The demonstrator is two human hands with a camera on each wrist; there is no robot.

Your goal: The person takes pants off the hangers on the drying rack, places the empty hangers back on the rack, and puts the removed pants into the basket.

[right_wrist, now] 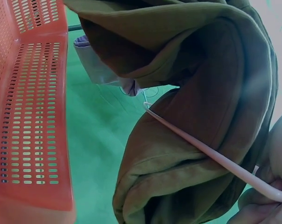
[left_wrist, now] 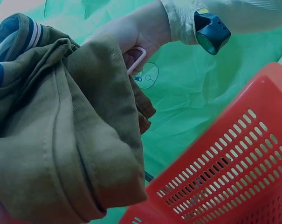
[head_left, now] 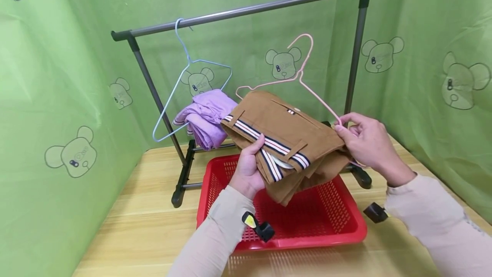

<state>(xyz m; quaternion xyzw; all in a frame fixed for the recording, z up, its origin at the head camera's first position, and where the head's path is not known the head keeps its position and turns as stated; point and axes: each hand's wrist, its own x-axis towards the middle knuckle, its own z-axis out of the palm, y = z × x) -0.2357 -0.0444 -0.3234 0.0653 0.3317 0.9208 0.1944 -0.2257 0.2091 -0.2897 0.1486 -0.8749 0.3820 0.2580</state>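
Folded brown trousers (head_left: 284, 123) with a striped waistband hang over the lower bar of a pink hanger (head_left: 315, 95), above the basket. My left hand (head_left: 247, 168) holds the trousers at the waistband, thumb on top; its fingers are hidden beneath the cloth. At the hanger's right corner my right hand (head_left: 365, 140) pinches the pink wire between thumb and fingers. In the right wrist view the hanger's bar (right_wrist: 210, 151) passes between the folds of brown cloth. The left wrist view shows the trouser cloth (left_wrist: 61, 140) drooping in layers.
A grey clothes rack (head_left: 246, 11) stands behind on the wooden table (head_left: 142, 208). On its left hangs a blue hanger (head_left: 169, 97) with a purple garment (head_left: 207, 116) over it. Below my hands sits a red plastic basket (head_left: 303, 243). Green curtains (head_left: 69, 110) enclose the sides.
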